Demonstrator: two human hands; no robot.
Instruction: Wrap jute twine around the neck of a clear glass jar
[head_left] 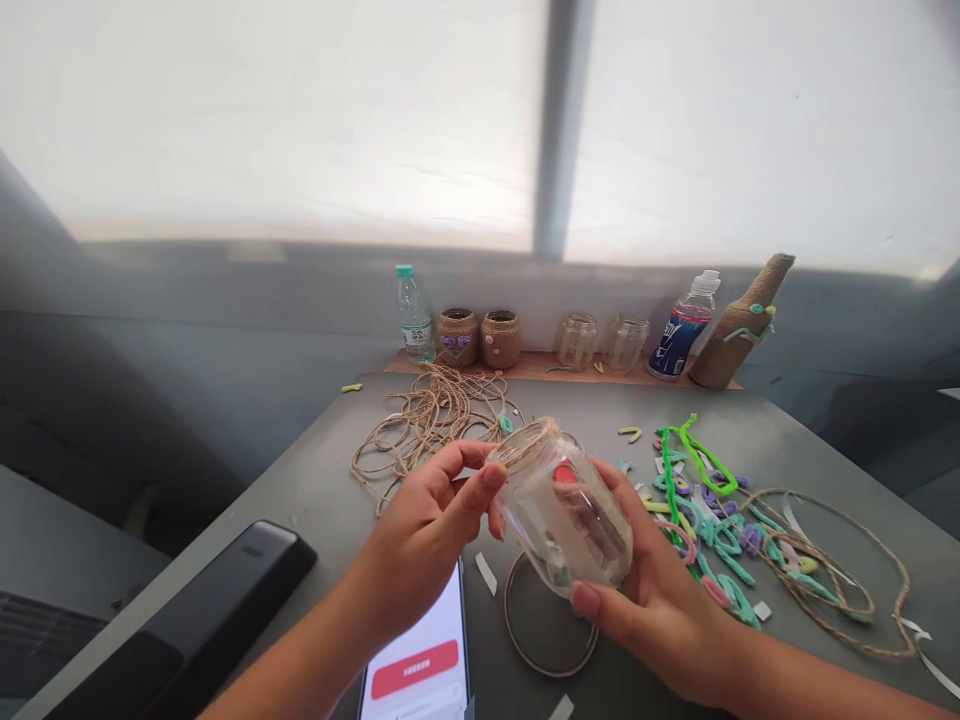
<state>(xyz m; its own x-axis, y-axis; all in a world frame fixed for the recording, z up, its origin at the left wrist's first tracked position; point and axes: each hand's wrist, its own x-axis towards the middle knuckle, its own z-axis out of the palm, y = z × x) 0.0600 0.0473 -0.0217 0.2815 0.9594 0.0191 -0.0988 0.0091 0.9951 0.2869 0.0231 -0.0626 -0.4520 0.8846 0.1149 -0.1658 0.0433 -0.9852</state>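
Observation:
A clear glass jar is held tilted above the table, its mouth toward the upper left. My right hand grips the jar's lower body, thumb in front and fingers behind. My left hand is closed at the jar's neck, thumb and fingertips pressed on the rim. A strand of jute twine lies around the neck; whether my left fingertips pinch its end is hidden. Below the jar, a loop of twine rests on the table. A phone with a lit screen lies under my left wrist.
Tangled twine lies behind my left hand. Pipe-cleaner pieces and more twine spread at right. Along the back stand a water bottle, twine-wrapped jars, glass jars, a blue-labelled bottle and a twine-wrapped bottle. A black object sits left.

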